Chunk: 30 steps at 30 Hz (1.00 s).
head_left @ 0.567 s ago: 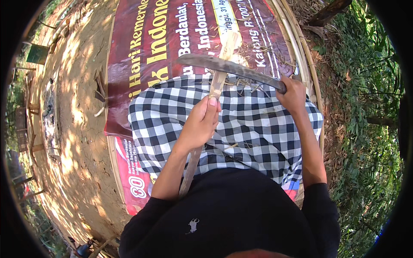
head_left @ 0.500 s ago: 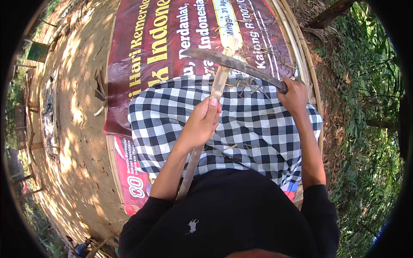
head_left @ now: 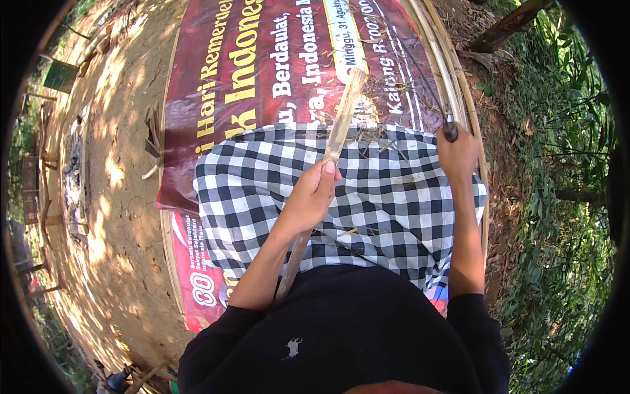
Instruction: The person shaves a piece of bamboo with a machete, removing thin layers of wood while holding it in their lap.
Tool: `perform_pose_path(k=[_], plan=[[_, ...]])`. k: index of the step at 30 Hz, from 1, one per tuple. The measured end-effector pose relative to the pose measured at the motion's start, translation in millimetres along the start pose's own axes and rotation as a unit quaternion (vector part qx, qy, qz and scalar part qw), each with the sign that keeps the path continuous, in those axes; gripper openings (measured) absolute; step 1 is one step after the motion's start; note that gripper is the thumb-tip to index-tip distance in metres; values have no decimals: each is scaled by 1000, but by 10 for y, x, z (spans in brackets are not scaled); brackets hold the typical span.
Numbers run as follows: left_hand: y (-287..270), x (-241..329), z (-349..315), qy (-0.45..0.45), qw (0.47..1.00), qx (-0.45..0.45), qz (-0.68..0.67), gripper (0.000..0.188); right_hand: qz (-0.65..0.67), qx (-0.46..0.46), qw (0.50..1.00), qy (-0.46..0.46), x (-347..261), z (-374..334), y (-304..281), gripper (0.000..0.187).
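Wrapped firmly around the wooden strip (head_left: 347,110) with the grip of the left hand (head_left: 311,196), thumb on top. Closed on the handle of the long knife (head_left: 450,131) with the grip of the right hand (head_left: 458,156), well apart from the strip. Pointed away from the body, apparently, with the blade showing only as a thin dark line, nearly edge-on. Slanted, as to the strip, from above the red banner (head_left: 182,134) across the checked cloth (head_left: 259,167) to the black shirt (head_left: 367,322). Strewn with shavings (head_left: 395,147) beyond the left hand; bordered farther right by pale poles (head_left: 455,79).

Probably busy shaving the strip, paused between strokes. Seems to call next for bringing the edge back onto the strip at a shallow angle, beyond the left fingers, while holding the strip steady.

Compared with half a second ago: no longer laid across the strip with the blade, but swung clear to the right; gripped much the same on the left.
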<state>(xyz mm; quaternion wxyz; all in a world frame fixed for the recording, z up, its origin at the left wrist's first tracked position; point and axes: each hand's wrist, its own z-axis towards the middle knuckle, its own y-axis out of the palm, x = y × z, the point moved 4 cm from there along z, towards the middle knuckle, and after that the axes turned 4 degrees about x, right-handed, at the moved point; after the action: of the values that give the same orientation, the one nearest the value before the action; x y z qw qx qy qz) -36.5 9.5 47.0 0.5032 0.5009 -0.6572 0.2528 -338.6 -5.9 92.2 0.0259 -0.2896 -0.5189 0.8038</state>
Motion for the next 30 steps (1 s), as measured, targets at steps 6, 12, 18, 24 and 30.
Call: perform_pose_path(k=[6, 12, 18, 24, 30], plan=[[95, 81, 5, -11, 1000, -20, -14, 39, 57, -71, 967, -238, -496, -677, 156, 15], [82, 122, -37, 95, 991, 29, 90, 42, 21, -102, 953, -283, -661, -717, 270, 14], [118, 212, -129, 182, 952, 104, 224, 40, 25, -126, 948, -293, -606, -619, 302, 16], [176, 78, 92, 159, 952, 100, 243, 37, -18, -62, 949, -307, -217, -316, 385, 18], [157, 165, 65, 241, 940, 112, 216, 36, 10, -65, 939, -338, -691, -553, 252, 16]])
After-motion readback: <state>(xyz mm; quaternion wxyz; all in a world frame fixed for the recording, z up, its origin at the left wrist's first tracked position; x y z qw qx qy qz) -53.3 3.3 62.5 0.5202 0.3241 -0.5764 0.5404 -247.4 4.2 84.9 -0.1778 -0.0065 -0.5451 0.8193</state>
